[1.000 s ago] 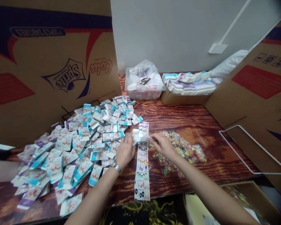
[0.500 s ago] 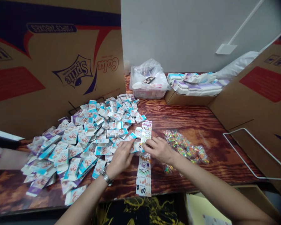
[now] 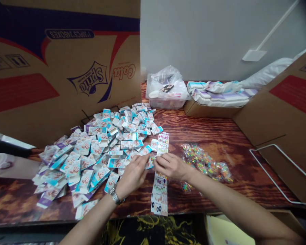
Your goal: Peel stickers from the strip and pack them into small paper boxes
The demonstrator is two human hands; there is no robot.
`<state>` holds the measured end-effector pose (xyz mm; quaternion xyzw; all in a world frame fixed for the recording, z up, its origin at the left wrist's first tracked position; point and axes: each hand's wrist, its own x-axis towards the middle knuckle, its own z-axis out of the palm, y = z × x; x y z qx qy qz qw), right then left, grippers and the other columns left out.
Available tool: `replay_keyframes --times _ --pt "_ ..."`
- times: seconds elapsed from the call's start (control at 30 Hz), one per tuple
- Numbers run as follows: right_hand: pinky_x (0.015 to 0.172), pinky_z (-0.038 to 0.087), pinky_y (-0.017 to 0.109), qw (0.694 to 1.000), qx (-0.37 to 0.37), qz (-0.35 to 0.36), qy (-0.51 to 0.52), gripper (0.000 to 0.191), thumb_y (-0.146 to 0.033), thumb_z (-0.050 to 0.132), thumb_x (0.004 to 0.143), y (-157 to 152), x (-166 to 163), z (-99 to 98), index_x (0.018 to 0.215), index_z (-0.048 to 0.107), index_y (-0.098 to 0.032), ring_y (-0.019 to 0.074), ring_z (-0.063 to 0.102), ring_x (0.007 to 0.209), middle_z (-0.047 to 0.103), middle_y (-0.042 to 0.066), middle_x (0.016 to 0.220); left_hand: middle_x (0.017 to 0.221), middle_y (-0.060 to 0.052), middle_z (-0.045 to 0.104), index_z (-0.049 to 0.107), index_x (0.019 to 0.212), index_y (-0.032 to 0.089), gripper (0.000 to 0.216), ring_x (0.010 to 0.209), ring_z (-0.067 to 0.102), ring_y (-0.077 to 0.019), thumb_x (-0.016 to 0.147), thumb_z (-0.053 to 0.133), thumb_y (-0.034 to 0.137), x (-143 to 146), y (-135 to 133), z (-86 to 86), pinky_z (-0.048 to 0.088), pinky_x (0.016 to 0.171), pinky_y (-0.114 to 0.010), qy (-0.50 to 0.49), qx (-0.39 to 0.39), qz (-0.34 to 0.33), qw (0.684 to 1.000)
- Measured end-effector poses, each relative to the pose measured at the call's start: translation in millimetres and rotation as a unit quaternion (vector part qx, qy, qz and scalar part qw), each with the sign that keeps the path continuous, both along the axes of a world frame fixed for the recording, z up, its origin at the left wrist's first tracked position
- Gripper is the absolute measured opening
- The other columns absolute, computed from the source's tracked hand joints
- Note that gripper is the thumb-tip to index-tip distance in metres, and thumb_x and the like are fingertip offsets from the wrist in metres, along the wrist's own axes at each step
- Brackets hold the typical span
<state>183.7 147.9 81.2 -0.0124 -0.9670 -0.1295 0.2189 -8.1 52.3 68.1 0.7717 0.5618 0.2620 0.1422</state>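
Tabletop (image 3: 204, 127), left hand (image 3: 134, 173) near right hand (image 3: 172, 166), knuckles up

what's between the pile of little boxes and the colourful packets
In the head view: printed strips, partly covered by the right hand, the left hand beside them, and some tabletop.

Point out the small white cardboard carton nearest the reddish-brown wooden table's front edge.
The small white cardboard carton with a reddish print, left of the left forearm; the heap of other cartons lies farther back.
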Motion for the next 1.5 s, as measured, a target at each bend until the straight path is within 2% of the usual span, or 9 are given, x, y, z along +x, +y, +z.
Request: replay_keyframes --times 0.1,0.23,0.37,0.43,0.57,0.73,1.0,1.23,1.5 --pt "0.073 0.049 0.029 0.979 -0.195 -0.032 0.043 0.017 -0.010 0.046 0.089 -8 -2 0.9 0.100 0.059 -0.014 0.0186 0.055 0.088 0.059 0.010 0.096 0.119 -0.008 0.053 0.029 0.136 0.018 0.063 0.105 0.047 -0.0229 0.078 0.045 0.001 3 -3 0.4 0.044 0.091 -0.041 0.012 0.007 0.006 1.000" --pt "0.080 0.049 0.030 0.874 -0.456 -0.099 0.137 0.016 -0.015 0.049 0.088 -17 -6 0.8 0.102 0.057 -0.018 0.0171 0.057 0.092 0.058 0.007 0.098 0.119 -0.010 0.051 0.029 0.137 0.018 0.060 0.107 0.047 -0.0235 0.081 0.043 0.002 10 -9 -4.1 0.043 0.092 -0.042 0.025 0.037 0.031 0.999" --pt "0.066 0.050 0.025 0.769 -0.565 -0.183 0.237 0.011 -0.017 0.051 0.087 -25 -12 -10.6 0.097 0.054 -0.019 0.0139 0.059 0.075 0.057 0.004 0.091 0.119 -0.011 0.050 0.027 0.139 0.017 0.062 0.106 0.046 -0.0229 0.081 0.043 0.002 20 -14 -6.5 0.042 0.094 -0.041 0.025 0.055 0.056 0.997" --pt "0.066 0.050 0.025 0.752 -0.570 -0.194 0.267 0.011 -0.018 0.052 0.087 -32 -15 -16.3 0.097 0.053 -0.019 0.0142 0.059 0.075 0.057 0.004 0.092 0.117 -0.011 0.051 0.027 0.138 0.016 0.060 0.105 0.046 -0.0235 0.081 0.043 0.003 24 -16 -7.3 0.042 0.093 -0.041 0.026 0.069 0.075 0.994" --pt "0.074 0.048 0.029 0.792 -0.512 -0.195 0.270 0.010 -0.018 0.050 0.088 -45 -21 -18.7 0.097 0.054 -0.020 0.0165 0.058 0.080 0.058 0.003 0.087 0.118 -0.014 0.050 0.029 0.136 0.010 0.055 0.107 0.044 -0.0252 0.083 0.044 0.006 29 -16 -8.5 0.042 0.094 -0.043 0.031 0.106 0.103 0.989" --pt "0.071 0.047 0.027 0.786 -0.534 -0.187 0.250 0.010 -0.015 0.051 0.087 -48 -23 -13.3 0.095 0.054 -0.021 0.0155 0.057 0.078 0.059 0.001 0.084 0.117 -0.014 0.051 0.033 0.133 0.009 0.050 0.106 0.045 -0.0244 0.084 0.044 0.006 29 -17 -8.0 0.043 0.093 -0.042 0.019 0.128 0.102 0.986" --pt "0.089 0.043 0.038 0.863 -0.459 -0.146 0.153 0.016 -0.015 0.048 0.090 -44 -10 4.0 0.104 0.054 -0.020 0.0220 0.047 0.106 0.057 0.008 0.101 0.118 -0.013 0.051 0.033 0.134 0.014 0.052 0.109 0.046 -0.0235 0.084 0.044 0.007 23 -21 -7.5 0.043 0.093 -0.042 -0.007 0.125 0.101 0.987" --pt "0.084 0.044 0.040 0.892 -0.393 -0.147 0.168 0.014 -0.018 0.053 0.089 -44 -12 3.1 0.100 0.062 -0.021 0.0231 0.049 0.098 0.061 0.006 0.090 0.119 -0.013 0.050 0.031 0.136 0.018 0.053 0.111 0.046 -0.0228 0.086 0.044 0.008 28 -24 -5.6 0.042 0.095 -0.042 -0.025 0.128 0.098 0.987" --pt "0.093 0.044 0.042 0.920 -0.374 -0.064 0.095 0.022 -0.021 0.055 0.088 -29 1 12.0 0.109 0.062 -0.022 0.0238 0.042 0.118 0.044 0.011 0.126 0.118 -0.011 0.051 0.033 0.135 0.021 0.052 0.109 0.049 -0.0219 0.086 0.047 0.011 24 -24 -1.6 0.044 0.092 -0.040 -0.077 0.111 0.095 0.986"
